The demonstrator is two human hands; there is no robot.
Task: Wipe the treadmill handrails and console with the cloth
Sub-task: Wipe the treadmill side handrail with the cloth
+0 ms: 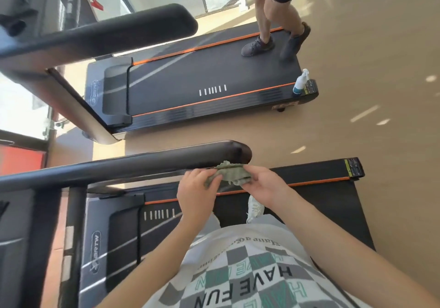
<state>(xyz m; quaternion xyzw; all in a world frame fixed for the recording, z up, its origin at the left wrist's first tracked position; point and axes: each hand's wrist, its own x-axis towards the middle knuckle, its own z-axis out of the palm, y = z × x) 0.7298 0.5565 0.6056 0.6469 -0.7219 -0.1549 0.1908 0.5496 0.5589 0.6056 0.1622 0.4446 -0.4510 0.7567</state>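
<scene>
step: readying cloth against near side of handrail end | left hand pinches its left edge, right hand grips its right | tip: fold a flat pad (it looks crumpled), wrap rail, stroke full length

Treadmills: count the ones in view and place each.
2. The near treadmill lies underfoot at the bottom; the far treadmill sits above it, another person standing on it. Others may be hidden.

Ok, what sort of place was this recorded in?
Likely a gym: the near treadmill beside a far treadmill with another person on its belt and a spray bottle on its rear corner.
</scene>
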